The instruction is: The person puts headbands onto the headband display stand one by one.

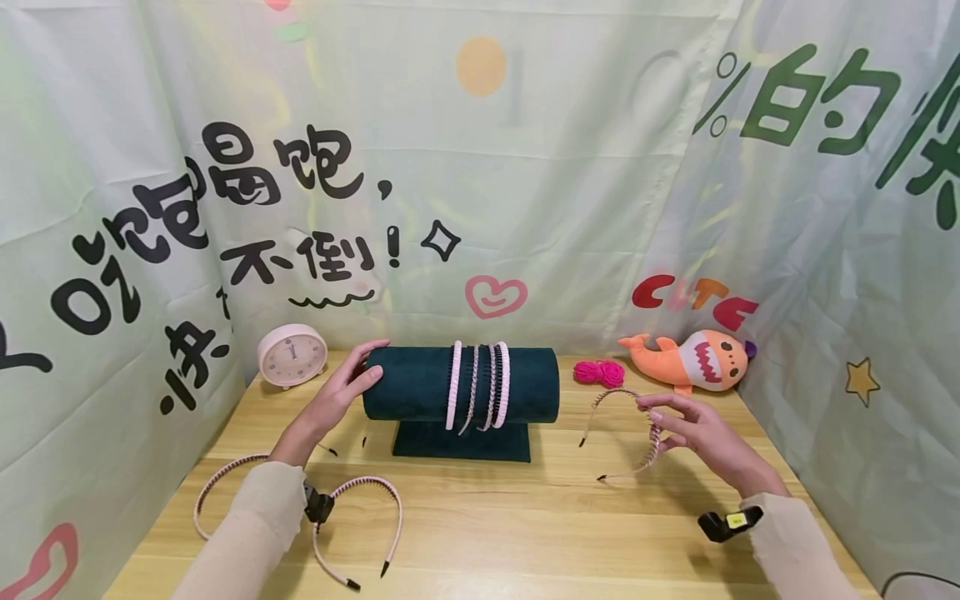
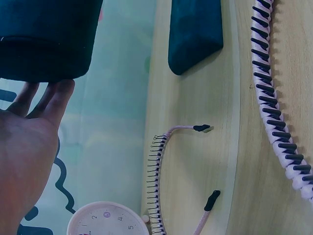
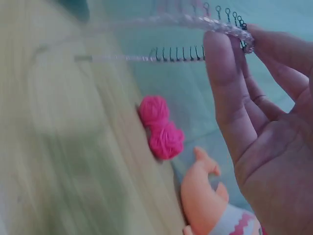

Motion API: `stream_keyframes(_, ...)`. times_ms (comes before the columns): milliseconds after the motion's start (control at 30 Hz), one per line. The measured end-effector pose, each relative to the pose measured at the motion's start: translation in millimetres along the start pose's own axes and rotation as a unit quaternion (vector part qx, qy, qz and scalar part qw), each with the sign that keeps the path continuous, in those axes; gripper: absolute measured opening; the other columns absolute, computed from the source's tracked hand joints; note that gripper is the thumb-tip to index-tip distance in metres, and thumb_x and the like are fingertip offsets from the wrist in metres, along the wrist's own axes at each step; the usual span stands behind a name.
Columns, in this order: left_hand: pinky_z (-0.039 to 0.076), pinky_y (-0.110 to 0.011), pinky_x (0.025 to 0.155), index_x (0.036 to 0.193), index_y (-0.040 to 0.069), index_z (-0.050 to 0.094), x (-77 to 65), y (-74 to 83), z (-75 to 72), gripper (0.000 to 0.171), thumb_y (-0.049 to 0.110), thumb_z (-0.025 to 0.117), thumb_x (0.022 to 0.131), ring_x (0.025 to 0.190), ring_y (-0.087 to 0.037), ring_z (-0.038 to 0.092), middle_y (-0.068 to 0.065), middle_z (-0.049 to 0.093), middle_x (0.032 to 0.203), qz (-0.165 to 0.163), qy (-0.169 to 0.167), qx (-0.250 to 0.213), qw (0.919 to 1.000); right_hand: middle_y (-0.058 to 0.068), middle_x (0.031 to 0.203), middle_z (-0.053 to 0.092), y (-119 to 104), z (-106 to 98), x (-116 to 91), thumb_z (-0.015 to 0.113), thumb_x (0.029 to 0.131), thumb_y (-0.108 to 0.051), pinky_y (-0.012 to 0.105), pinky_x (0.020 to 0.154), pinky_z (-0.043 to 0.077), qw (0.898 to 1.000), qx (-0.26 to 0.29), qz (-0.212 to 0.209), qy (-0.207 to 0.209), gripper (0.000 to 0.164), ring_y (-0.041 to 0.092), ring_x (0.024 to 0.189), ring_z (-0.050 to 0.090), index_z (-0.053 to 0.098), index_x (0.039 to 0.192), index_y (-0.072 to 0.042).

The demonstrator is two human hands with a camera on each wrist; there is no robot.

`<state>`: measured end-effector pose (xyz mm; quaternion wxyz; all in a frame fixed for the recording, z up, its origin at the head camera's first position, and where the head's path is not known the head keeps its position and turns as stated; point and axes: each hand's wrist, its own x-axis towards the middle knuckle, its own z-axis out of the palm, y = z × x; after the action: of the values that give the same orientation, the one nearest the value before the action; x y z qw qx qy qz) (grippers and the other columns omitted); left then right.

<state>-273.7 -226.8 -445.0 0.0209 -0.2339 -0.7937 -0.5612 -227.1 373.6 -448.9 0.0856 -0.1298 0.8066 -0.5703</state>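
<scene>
A dark green cylindrical headband stand (image 1: 412,392) carries several pink headbands (image 1: 453,392) around its roll. My left hand (image 1: 333,400) holds the roll's left end, thumb on the near side and fingers along the top. In the left wrist view, the fingertips are partly hidden behind the roll. To the right of the stand, my right hand (image 1: 701,429) pinches a pink headband (image 3: 181,20) between thumb and fingers, above the table. Its dark-tipped ends point left, and small wire loops line its band in the right wrist view.
More pink headbands (image 1: 400,500) lie at the front left, partly hidden by my left arm. A pink clock (image 1: 292,354) stands at the back left. Bright pink yarn (image 1: 598,372) and an orange plush shark (image 1: 682,358) lie at the back right. Printed curtains (image 1: 555,208) enclose the table (image 1: 555,533).
</scene>
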Motion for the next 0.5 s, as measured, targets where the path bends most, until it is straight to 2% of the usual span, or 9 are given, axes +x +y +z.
stream_keyframes(233,0.013,-0.074,0.129,0.168,0.013,0.036,-1.0,0.9,-0.1,0.053,0.024,0.046,0.117,0.164,-0.045,0.016,-0.015,0.028,0.177,0.0,0.001,0.002,1.0,-0.011,0.134,0.067,-20.2,9.7,5.1,0.058,0.115,-0.027,0.038,0.084,0.064,0.999,-0.016,-0.028,0.024,0.034,0.018,0.096,0.069,0.066,0.142,-0.009)
stream_keyframes(367,0.012,-0.074,0.13,0.168,0.013,0.036,-0.6,1.2,0.0,0.053,0.025,0.046,0.117,0.165,-0.046,0.015,-0.016,0.027,0.178,0.0,0.0,0.0,1.0,-0.008,0.136,0.065,-32.1,15.8,8.6,0.057,0.115,-0.024,0.037,0.084,0.065,0.998,-0.01,-0.053,0.025,0.037,0.018,0.093,0.07,0.063,0.146,-0.004)
stream_keyframes(500,0.011,-0.075,0.129,0.168,0.013,0.036,-0.6,1.0,-0.4,0.054,0.025,0.046,0.116,0.165,-0.047,0.013,-0.016,0.026,0.178,0.0,-0.001,0.0,1.0,-0.005,0.135,0.065,-43.1,23.4,12.8,0.057,0.115,-0.021,0.036,0.084,0.064,0.997,-0.004,-0.072,0.03,0.035,0.016,0.091,0.071,0.063,0.146,-0.006)
